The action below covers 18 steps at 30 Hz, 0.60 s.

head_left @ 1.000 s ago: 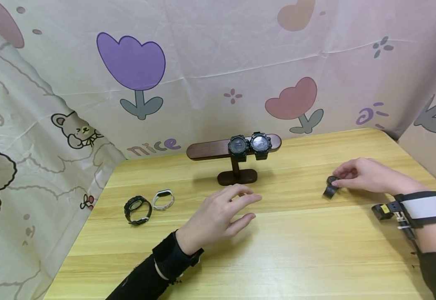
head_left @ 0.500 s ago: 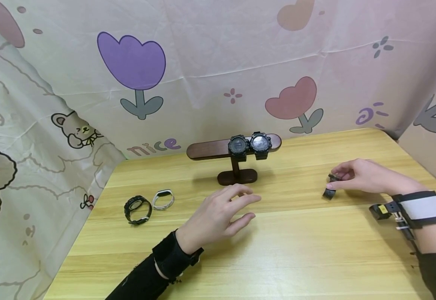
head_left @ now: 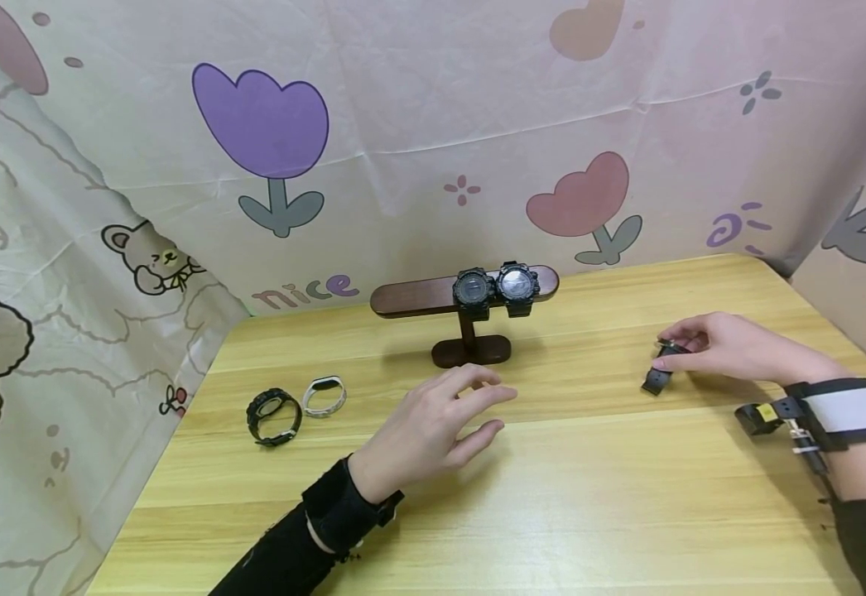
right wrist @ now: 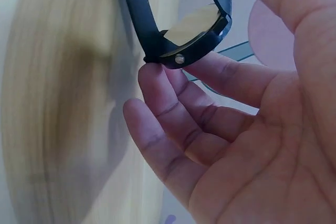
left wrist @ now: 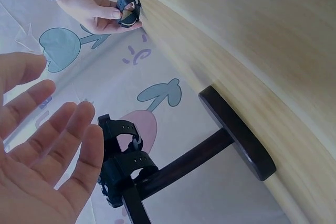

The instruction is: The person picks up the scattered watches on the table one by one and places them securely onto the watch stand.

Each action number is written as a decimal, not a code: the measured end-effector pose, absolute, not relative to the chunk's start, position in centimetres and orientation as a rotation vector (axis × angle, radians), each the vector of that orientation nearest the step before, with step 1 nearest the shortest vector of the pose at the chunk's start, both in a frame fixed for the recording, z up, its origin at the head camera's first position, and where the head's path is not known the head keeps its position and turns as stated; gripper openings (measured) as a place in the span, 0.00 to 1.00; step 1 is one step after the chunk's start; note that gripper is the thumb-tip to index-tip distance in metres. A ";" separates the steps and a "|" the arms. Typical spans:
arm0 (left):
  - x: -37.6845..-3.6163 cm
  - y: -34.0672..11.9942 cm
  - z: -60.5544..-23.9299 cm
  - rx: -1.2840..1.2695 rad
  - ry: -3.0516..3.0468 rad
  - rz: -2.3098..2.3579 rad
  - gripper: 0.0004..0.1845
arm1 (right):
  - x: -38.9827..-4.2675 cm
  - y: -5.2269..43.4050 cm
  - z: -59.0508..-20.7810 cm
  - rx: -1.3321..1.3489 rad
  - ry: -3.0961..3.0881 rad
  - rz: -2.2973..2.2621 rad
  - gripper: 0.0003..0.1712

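Black plastic-strap wristwatch (head_left: 659, 370) sits at the right side of the light wooden table (head_left: 552, 497), case pinched at its edges by the right hand (head_left: 731, 348); the wrist view shows fingertips (right wrist: 157, 74) only just under the case rim (right wrist: 194, 35). Lower strap end looks to be touching or just above the tabletop, can't tell which.

Risk: the grip is fingertip-only on a smooth edge, so a small twist could let the case slip and hit the wood. The dangling strap could also drag or snag on the table.

Left hand (head_left: 433, 430) is spread and relaxed, holding nothing, near the dark wooden T-shaped watch stand (head_left: 470, 319). That stand already carries two black chunky watches (head_left: 496, 290) toward its right end; a careless bump could tip it.
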<state>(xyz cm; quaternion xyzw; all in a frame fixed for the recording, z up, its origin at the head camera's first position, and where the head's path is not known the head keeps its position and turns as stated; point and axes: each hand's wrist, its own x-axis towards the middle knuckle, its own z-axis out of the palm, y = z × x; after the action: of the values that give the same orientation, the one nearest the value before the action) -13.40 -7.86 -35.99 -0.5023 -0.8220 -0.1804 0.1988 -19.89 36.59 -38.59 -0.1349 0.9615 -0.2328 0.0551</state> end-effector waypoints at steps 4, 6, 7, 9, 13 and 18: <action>-13.4 -7.9 -36.0 -1.407 -2.299 -0.502 0.18 | -19.8 36.8 -38.5 -0.417 2.890 -0.765 0.30; -13.4 -7.9 -35.9 -1.408 -2.298 -0.501 0.17 | -19.8 36.9 -38.5 -0.418 2.874 -0.791 0.28; -13.4 -7.9 -35.9 -1.409 -2.299 -0.502 0.17 | -19.8 36.9 -38.5 -0.420 2.868 -0.802 0.28; -13.4 -7.9 -35.9 -1.409 -2.301 -0.501 0.17 | -19.7 36.9 -38.4 -0.416 2.854 -0.820 0.27; -13.4 -7.9 -35.8 -1.402 -2.301 -0.494 0.17 | -19.5 36.9 -38.2 -0.404 2.836 -0.839 0.26; -13.5 -8.0 -35.9 -1.397 -2.295 -0.494 0.17 | -19.4 36.8 -38.1 -0.411 2.822 -0.837 0.26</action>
<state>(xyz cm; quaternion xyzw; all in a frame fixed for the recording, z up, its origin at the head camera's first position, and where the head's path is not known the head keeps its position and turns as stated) -13.48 -8.04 -35.86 -0.5007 -0.8225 -0.1771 0.2036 -19.39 36.83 -38.08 -0.1378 0.9461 -0.2807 0.0846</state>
